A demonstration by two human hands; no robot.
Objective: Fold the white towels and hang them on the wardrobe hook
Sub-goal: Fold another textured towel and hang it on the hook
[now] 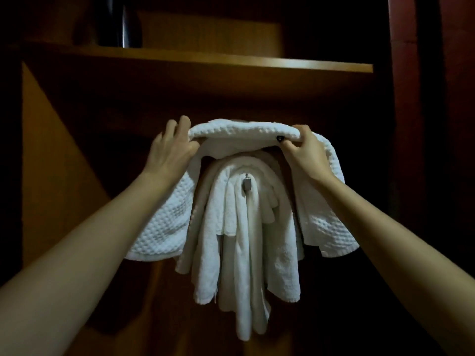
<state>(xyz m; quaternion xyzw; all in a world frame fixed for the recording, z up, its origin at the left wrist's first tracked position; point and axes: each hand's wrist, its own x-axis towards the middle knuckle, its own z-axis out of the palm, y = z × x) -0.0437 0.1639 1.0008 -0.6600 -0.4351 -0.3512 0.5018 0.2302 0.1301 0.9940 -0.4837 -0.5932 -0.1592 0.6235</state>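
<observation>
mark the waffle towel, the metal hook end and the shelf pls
waffle towel point(244, 132): head view, top folded edge.
metal hook end point(246, 186): head view, its square grey tip.
shelf point(231, 62): head view, lit front edge.

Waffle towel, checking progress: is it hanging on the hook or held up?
Held up. Left hand and right hand grip the waffle towel above the hook, where other towels hang.

Wardrobe hook w/ hung towels; shelf w/ dark vessel.
</observation>
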